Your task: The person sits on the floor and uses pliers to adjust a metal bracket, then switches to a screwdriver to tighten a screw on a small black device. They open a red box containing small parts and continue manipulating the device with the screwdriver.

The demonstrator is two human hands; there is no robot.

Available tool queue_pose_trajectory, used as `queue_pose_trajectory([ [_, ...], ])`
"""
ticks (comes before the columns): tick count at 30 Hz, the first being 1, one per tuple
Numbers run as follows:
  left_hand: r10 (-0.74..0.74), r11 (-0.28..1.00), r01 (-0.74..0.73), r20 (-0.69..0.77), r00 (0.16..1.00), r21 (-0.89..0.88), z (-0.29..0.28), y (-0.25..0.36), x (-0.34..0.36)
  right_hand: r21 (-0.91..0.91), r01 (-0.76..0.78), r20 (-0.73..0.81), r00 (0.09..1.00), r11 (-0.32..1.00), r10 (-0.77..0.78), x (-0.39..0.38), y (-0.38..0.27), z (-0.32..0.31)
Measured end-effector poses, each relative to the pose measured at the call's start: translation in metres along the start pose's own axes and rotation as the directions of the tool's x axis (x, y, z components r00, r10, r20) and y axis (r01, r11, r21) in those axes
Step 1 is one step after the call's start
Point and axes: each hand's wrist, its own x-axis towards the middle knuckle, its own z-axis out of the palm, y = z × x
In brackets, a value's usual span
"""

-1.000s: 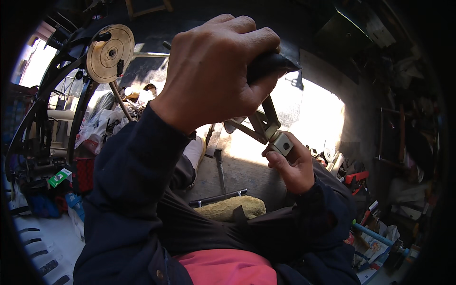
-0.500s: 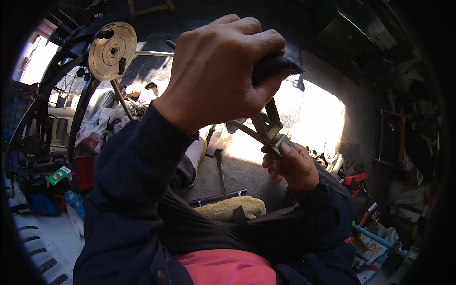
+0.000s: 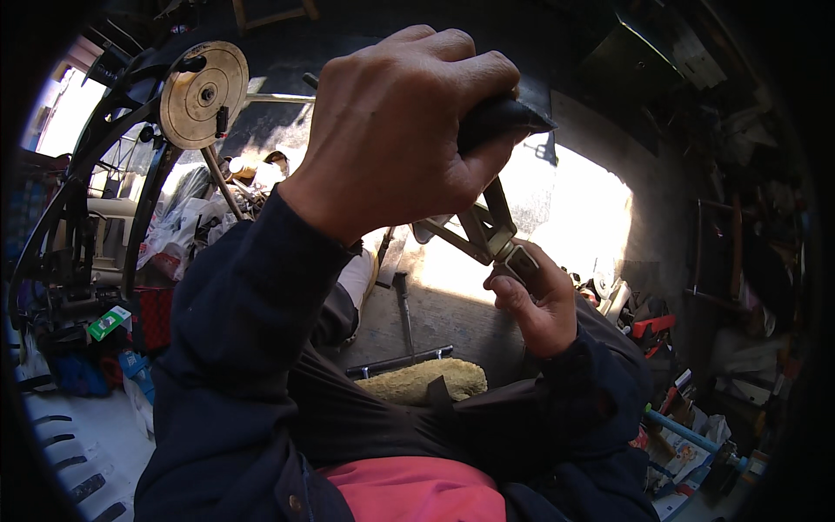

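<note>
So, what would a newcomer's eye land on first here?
The left hand, large at upper centre, grips a black part. Lower and to its right, the right hand holds the end of a jointed metal frame. At upper left, a pale round disc stands out.

Disc (image 3: 204, 95) left of left hand (image 3: 400, 130)

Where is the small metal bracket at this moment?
In the head view, the small metal bracket is right of centre, held in the right hand, at the lower end of the crossed metal bars.
</note>
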Motion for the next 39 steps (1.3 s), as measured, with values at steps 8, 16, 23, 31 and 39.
queue_pose_trajectory([
  [8, 0.001, 1.0, -0.001, -0.004, 1.0, -0.012, -0.001, 0.001, 0.0, 0.445, -0.538, 0.363, 0.839, 0.716, 0.404, 0.004, 0.004, -0.013],
  [16, 0.01, 1.0, -0.01, 0.001, 1.0, -0.006, 0.0, -0.001, -0.001, 0.479, -0.507, 0.334, 0.86, 0.717, 0.386, 0.004, 0.0, -0.012],
  [23, 0.01, 1.0, -0.01, 0.005, 1.0, -0.013, 0.0, 0.001, -0.001, -0.042, -0.126, 0.087, 0.988, 0.991, 0.13, 0.003, -0.008, -0.008],
  [31, 0.012, 1.0, -0.012, 0.001, 1.0, -0.002, 0.001, 0.0, 0.0, -0.165, 0.053, -0.014, 0.998, 0.985, -0.056, 0.001, -0.003, -0.002],
  [39, -0.002, 1.0, 0.002, -0.007, 1.0, -0.014, 0.002, 0.0, 0.0, 0.523, -0.444, 0.285, 0.896, 0.728, 0.341, 0.002, 0.004, -0.01],
])
